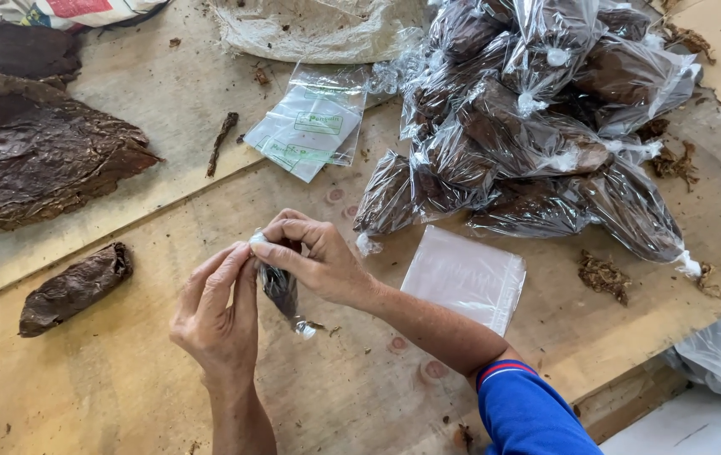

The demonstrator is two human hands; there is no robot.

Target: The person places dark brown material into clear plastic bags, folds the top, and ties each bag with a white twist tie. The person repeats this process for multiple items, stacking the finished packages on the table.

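Both my hands hold one small clear plastic bag (281,291) filled with dark brown leaf, just above the wooden table (124,388). My left hand (217,316) pinches the bag's top from the left. My right hand (314,257), in a blue sleeve, grips the same top from the right, fingers curled over it. The bag's lower end hangs down between the hands.
A pile of filled clear bags (529,126) lies at the upper right. A stack of flat empty bags (466,276) rests right of my hands, more printed ones (314,122) further back. Dark leaves (27,152) and a rolled bundle (74,286) lie at the left.
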